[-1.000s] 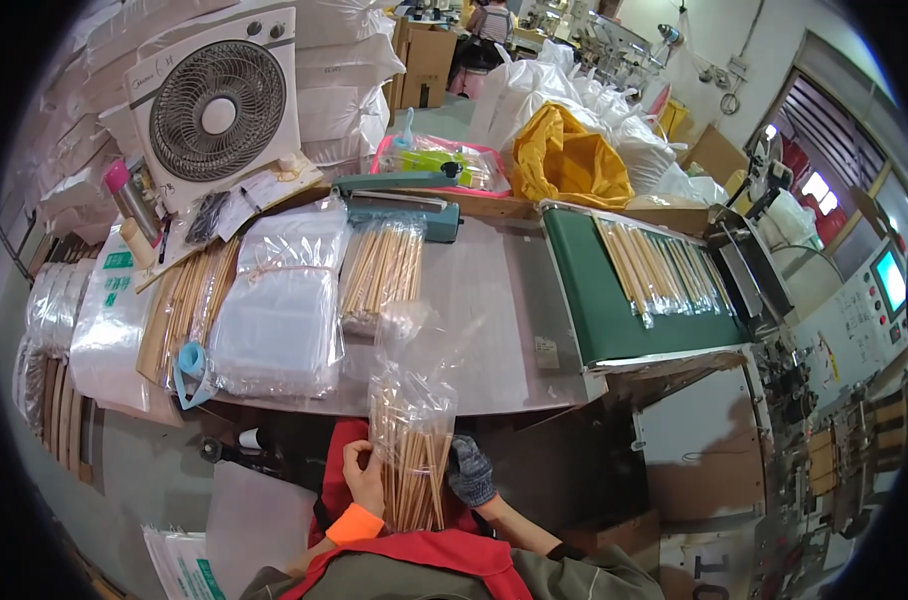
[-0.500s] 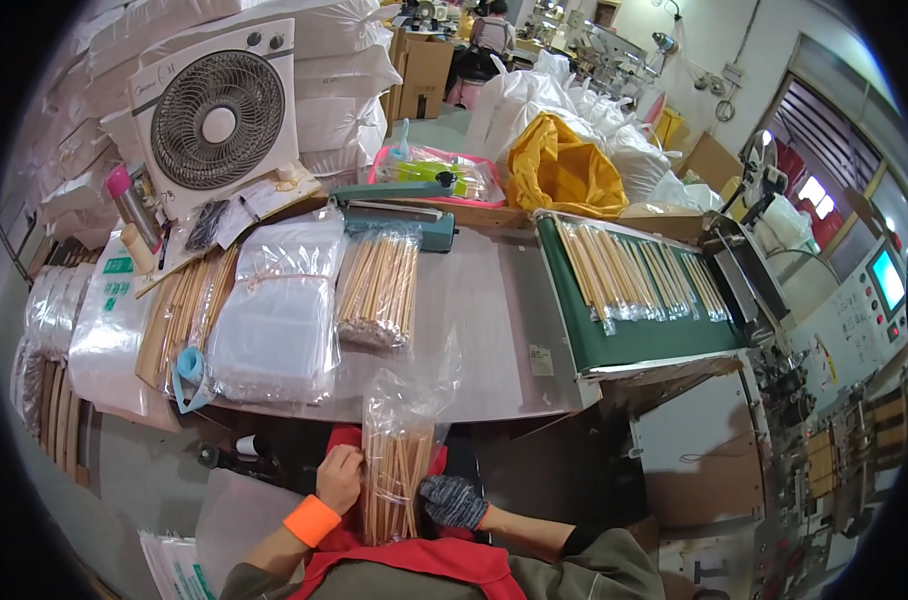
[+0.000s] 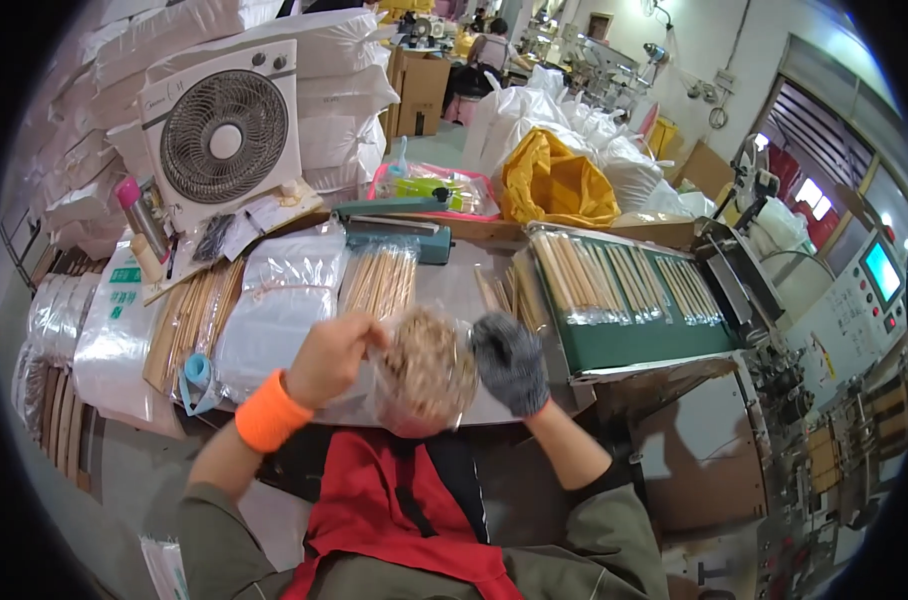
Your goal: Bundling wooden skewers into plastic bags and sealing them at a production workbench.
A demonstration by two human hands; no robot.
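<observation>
Clear bag of wooden chopsticks (image 3: 429,372) raised end-on at centre, bare left hand (image 3: 332,355) pinching it at nine o'clock, grey-gloved right hand (image 3: 511,362) gripping at three o'clock, worktable (image 3: 454,290) behind.

A single head-worn fisheye view looks steeply down from above the person's chest, close to the red apron (image 3: 394,500) at the lower edge and facing forward across the worktable (image 3: 454,290). Beyond it the view reaches the box fan (image 3: 224,135) upper left, the green conveyor belt (image 3: 624,340) right, and the distant workshop, with bent edges at the rim.
</observation>
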